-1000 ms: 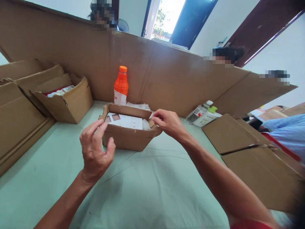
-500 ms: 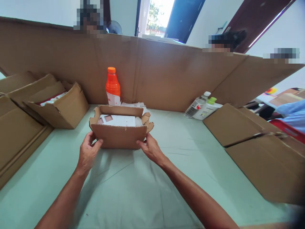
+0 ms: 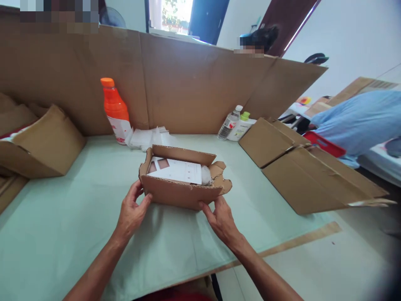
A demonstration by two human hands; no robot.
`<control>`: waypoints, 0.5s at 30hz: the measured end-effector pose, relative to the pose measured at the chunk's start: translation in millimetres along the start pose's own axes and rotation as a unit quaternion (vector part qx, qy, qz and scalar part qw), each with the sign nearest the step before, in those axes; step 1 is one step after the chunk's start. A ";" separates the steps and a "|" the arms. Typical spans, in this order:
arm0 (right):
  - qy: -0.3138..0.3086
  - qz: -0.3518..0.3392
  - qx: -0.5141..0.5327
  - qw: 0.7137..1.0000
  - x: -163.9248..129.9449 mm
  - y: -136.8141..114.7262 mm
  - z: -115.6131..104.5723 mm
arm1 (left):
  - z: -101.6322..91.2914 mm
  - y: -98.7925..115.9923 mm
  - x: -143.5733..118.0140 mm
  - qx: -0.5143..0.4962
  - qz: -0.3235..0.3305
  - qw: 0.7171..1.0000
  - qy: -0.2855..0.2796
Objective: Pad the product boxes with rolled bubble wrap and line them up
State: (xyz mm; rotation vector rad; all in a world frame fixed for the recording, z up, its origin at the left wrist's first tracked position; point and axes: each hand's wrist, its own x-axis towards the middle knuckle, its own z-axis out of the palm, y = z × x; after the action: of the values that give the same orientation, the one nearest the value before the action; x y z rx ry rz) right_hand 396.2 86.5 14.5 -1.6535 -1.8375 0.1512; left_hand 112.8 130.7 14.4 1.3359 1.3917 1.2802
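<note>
Holding: open box (image 3: 181,193), on table (image 3: 62,234), near corners gripped between left hand (image 3: 131,213) and right hand (image 3: 221,219), fingers curled narrow on cardboard. Done: white card (image 3: 177,170) inside, beyond the fingertips. Left: flaps unfolded, box unsealed.

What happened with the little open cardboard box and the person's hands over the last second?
A second ago the left hand hovered open and the right hand pinched the far right flap. Both hands then came down to the near corners of the small cardboard box and drew it toward the person. The white card stayed inside it; the orange bottle and flat cardboard sheets seem to have stayed put.
</note>
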 end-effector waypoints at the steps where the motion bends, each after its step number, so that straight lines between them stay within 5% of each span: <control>1: 0.013 -0.012 -0.007 1.000 -0.3 1.0 3.4 | -2.3 1.0 -1.3 0.043 0.011 0.999 0.012; 4: 0.044 -0.052 -0.017 0.998 -1.1 3.2 11.1 | -6.4 6.1 -8.4 0.137 0.021 0.990 0.040; 9: 0.055 -0.078 0.003 0.995 -2.4 11.6 10.1 | 6.9 13.4 -9.3 0.089 -0.083 0.992 0.015; 15: 0.103 -0.030 -0.050 0.993 4.3 69.1 -13.5 | 86.9 23.0 33.6 -0.029 -0.061 0.995 -0.080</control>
State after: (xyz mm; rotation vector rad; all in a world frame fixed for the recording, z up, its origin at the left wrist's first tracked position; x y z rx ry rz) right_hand 462.0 99.6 -7.3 -1.6142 -1.7586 -0.1341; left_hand 197.8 173.8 25.8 1.2649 1.2955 1.1007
